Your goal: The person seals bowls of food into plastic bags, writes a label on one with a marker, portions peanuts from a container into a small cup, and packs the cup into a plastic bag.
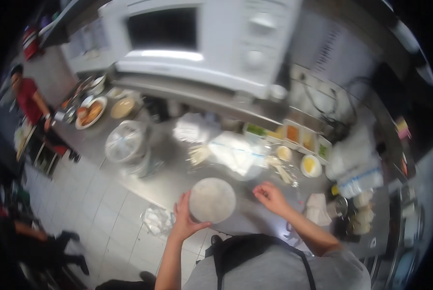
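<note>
A round tub with a whitish, cloudy top is at the front edge of the steel counter. My left hand grips its side, the thumb along the near rim and the fingers along the left. To the right of the tub and apart from it, my right hand is held over the counter with its fingers curled together. Whatever they may hold is hidden. Beyond the hands lie a white plastic bag and a bunch of pale wooden sticks.
A microwave sits on a shelf above. Small trays of garnish and a bowl with yellow food stand at the right. A large wrapped container is at the left. Another person stands far left.
</note>
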A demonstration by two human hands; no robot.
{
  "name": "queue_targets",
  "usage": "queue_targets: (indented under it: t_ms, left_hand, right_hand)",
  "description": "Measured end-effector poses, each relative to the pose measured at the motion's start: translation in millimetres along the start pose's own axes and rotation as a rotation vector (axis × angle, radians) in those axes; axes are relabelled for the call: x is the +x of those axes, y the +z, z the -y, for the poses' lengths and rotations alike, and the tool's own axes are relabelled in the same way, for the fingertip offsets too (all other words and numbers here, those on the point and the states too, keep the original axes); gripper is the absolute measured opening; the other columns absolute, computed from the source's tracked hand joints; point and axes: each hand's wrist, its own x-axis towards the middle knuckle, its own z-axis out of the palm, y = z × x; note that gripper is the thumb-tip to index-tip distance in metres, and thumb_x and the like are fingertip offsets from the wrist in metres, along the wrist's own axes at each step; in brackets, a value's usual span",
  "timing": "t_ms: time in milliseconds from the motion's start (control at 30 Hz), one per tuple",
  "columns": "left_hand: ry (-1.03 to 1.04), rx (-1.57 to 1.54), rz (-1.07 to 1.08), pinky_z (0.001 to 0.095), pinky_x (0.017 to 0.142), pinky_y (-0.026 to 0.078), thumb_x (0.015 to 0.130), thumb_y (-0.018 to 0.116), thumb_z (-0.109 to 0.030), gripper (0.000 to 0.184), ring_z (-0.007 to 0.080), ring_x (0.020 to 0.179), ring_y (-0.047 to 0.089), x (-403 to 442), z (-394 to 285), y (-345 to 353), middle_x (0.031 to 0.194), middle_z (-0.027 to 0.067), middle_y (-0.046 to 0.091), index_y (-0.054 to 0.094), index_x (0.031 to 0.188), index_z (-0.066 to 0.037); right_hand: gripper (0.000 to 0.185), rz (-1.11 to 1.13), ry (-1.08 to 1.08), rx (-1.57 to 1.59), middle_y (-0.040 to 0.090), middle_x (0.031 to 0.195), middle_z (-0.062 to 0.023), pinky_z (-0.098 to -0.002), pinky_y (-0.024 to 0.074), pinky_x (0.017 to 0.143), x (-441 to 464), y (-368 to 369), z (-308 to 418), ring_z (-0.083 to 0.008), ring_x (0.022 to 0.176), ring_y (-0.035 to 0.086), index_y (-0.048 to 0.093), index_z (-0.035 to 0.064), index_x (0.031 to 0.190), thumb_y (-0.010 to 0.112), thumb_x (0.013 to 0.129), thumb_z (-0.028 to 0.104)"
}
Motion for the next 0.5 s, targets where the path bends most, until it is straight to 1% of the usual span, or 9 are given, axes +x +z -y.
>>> queue_targets:
  t_ms: [67, 100, 233, 267, 300, 333, 367, 433, 500]
  left_hand:
    - [0.047, -0.008, -0.007, 0.0537, 0.107, 0.007, 0.053, 0.082, -0.042, 0.115, 0.0381, 0.135, 0.017, 5, -14, 15, 0.142, 0.0186, 0.029, 0.018, 0.141, -0.003]
    - [0.09, -0.028, -0.008, 0.052, 0.107, 0.009, 0.057, 0.081, -0.039, 0.111, 0.038, 0.134, 0.018, 6, -19, 26, 0.142, 0.0194, 0.028, 0.019, 0.141, -0.002]
    - [0.17, -0.131, 0.003, 0.0452, 0.108, 0.013, 0.072, 0.067, -0.024, 0.088, 0.036, 0.132, 0.02, 6, -36, 79, 0.141, 0.0227, 0.024, 0.018, 0.14, 0.0]
    - [0.191, -0.165, -0.008, 0.0438, 0.108, 0.014, 0.075, 0.063, -0.02, 0.083, 0.0351, 0.132, 0.02, 4, -46, 94, 0.141, 0.023, 0.023, 0.017, 0.14, 0.002]
    - [0.222, -0.185, 0.045, 0.0438, 0.108, 0.014, 0.075, 0.063, -0.02, 0.083, 0.0351, 0.132, 0.02, 1, -51, 112, 0.141, 0.023, 0.023, 0.017, 0.14, 0.002]
    - [0.249, -0.264, -0.017, 0.0432, 0.108, 0.015, 0.076, 0.061, -0.02, 0.081, 0.0348, 0.132, 0.021, -4, -57, 131, 0.142, 0.0228, 0.023, 0.017, 0.14, 0.002]
    - [0.269, -0.341, -0.088, 0.0426, 0.109, 0.016, 0.078, 0.06, -0.019, 0.079, 0.0345, 0.132, 0.021, -7, -63, 147, 0.142, 0.0227, 0.022, 0.016, 0.14, 0.003]
    - [0.274, -0.342, -0.115, 0.043, 0.108, 0.017, 0.079, 0.059, -0.02, 0.079, 0.0346, 0.132, 0.022, -15, -80, 176, 0.143, 0.0228, 0.021, 0.016, 0.14, 0.003]
    - [0.226, -0.28, -0.215, 0.0441, 0.108, 0.017, 0.08, 0.06, -0.02, 0.079, 0.0352, 0.132, 0.024, -25, -92, 203, 0.144, 0.0233, 0.019, 0.015, 0.14, 0.004]
  right_hand:
    - [0.01, -0.098, 0.217, 0.03, 0.055, 0.082, -0.0103, -0.0306, 0.0466, 0.063, -61, -26, -10, -0.0234, 0.067, 0.057, 0.061, 0.0038, 0.089, 0.06, 0.081, 0.011]
    - [0.01, -0.172, 0.266, 0.007, 0.055, 0.082, -0.0103, -0.0306, 0.0466, 0.063, -85, -40, -7, -0.0234, 0.067, 0.057, 0.061, 0.0038, 0.089, 0.06, 0.081, 0.011]
    - [0.009, -0.352, 0.264, -0.05, 0.055, 0.082, -0.0119, -0.0314, 0.0459, 0.063, -158, -81, 15, -0.0238, 0.072, 0.058, 0.061, 0.0015, 0.086, 0.06, 0.078, 0.005]
    - [0.009, -0.405, 0.314, -0.074, 0.055, 0.082, -0.0119, -0.0314, 0.0459, 0.063, -175, -93, 18, -0.0238, 0.072, 0.058, 0.061, 0.0015, 0.086, 0.06, 0.078, 0.005]
    - [0.01, -0.501, 0.243, -0.104, 0.055, 0.083, -0.0119, -0.0318, 0.0457, 0.063, -190, -106, 21, -0.0247, 0.073, 0.058, 0.061, 0.0019, 0.086, 0.06, 0.076, 0.003]
    - [0.011, -0.587, 0.16, -0.137, 0.056, 0.084, -0.012, -0.0322, 0.0456, 0.064, -209, -123, 22, -0.0256, 0.074, 0.058, 0.061, 0.0023, 0.085, 0.061, 0.074, 0.001]
    - [0.011, -0.617, 0.182, -0.157, 0.056, 0.084, -0.012, -0.0322, 0.0456, 0.064, -231, -139, 21, -0.0256, 0.074, 0.058, 0.061, 0.0023, 0.085, 0.061, 0.074, 0.001]
    - [0.013, -0.846, 0.121, -0.459, 0.057, 0.085, -0.0114, -0.0327, 0.0459, 0.065, -274, -171, 18, -0.0271, 0.075, 0.057, 0.061, 0.0026, 0.084, 0.06, 0.072, -0.002]
    - [0.013, -1.072, 0.193, -0.552, 0.057, 0.083, -0.0117, -0.0336, 0.0459, 0.065, -324, -204, 3, -0.0275, 0.076, 0.057, 0.061, 0.0015, 0.083, 0.058, 0.072, -0.004]
